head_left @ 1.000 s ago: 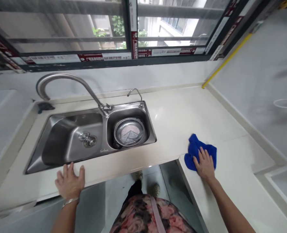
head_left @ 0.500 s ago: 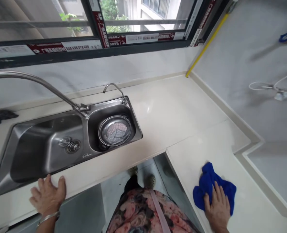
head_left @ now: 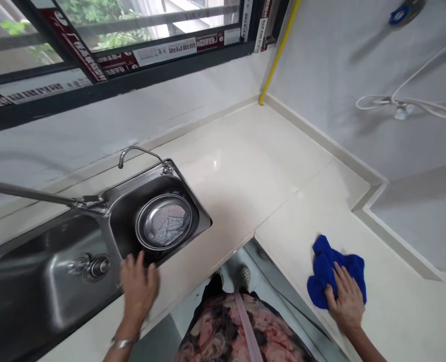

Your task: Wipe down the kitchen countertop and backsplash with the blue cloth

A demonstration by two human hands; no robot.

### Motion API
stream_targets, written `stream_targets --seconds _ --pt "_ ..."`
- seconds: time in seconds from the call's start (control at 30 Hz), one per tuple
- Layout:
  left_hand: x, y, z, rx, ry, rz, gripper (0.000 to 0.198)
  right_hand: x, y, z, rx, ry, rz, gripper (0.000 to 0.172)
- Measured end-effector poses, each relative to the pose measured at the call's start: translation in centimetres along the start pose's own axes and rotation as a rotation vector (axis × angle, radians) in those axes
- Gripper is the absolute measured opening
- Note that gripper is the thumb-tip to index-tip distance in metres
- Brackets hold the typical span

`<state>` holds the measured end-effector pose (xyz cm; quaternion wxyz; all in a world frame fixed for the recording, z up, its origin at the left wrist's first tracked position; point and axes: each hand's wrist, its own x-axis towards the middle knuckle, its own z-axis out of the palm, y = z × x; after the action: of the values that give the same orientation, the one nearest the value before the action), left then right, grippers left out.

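My right hand [head_left: 346,299] lies flat on top of a blue cloth [head_left: 323,276], its fingers extended and the thumb apart. The crumpled cloth rests on the right arm of the cream countertop [head_left: 230,186]. On the left, my left hand [head_left: 138,286] is open, palm down, over the front rim of the steel sink; it holds nothing. Just beyond its fingertips, in the smaller basin, sits a round steel pot with a perforated strainer [head_left: 166,213] and a grey speckled piece inside.
A large faucet [head_left: 30,193] reaches over the left basin [head_left: 15,286]. A thin curved tap [head_left: 140,150] stands at the sink's back corner. A yellow pipe [head_left: 279,53] rises in the corner, and white cables [head_left: 404,103] hang on the right wall. The counter's inner edge runs before me.
My left hand has moved right along the sink's front edge, from the left basin towards the smaller one. The view has turned right. My right hand stays on the blue cloth.
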<state>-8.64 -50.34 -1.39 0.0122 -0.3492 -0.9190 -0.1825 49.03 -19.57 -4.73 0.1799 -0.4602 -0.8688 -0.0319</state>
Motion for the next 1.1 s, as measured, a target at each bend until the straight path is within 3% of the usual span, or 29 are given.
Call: stream_targets --seconds 0.1,0.2,0.27,0.33,0.73,1.1 --pt "5.0 8.3 3.6 -0.147 -0.082 0.24 0.059 0.4 -0.3 -0.3 -0.012 -0.017 0.009 0.06" --pt "8.1 15.3 6.6 -0.21 -0.164 0.384 0.06 0.8 -0.7 -0.7 -0.017 -0.02 0.012 0.06" --pt "8.8 18.3 8.1 -0.234 -0.195 0.406 0.06 1.0 -1.0 -1.0 -0.019 -0.022 0.024 0.06" --pt "8.8 19.9 8.9 -0.222 -0.204 0.4 0.061 1.2 -1.1 -1.1 -0.02 -0.032 0.052 0.06" --pt "8.9 20.6 8.4 -0.144 -0.268 0.396 0.066 1.7 -1.4 -1.2 -0.036 0.04 0.147 0.054" --pt "9.1 21.1 8.2 -0.146 -0.31 0.366 0.067 1.8 -1.4 -1.3 -0.031 0.022 0.199 0.055"
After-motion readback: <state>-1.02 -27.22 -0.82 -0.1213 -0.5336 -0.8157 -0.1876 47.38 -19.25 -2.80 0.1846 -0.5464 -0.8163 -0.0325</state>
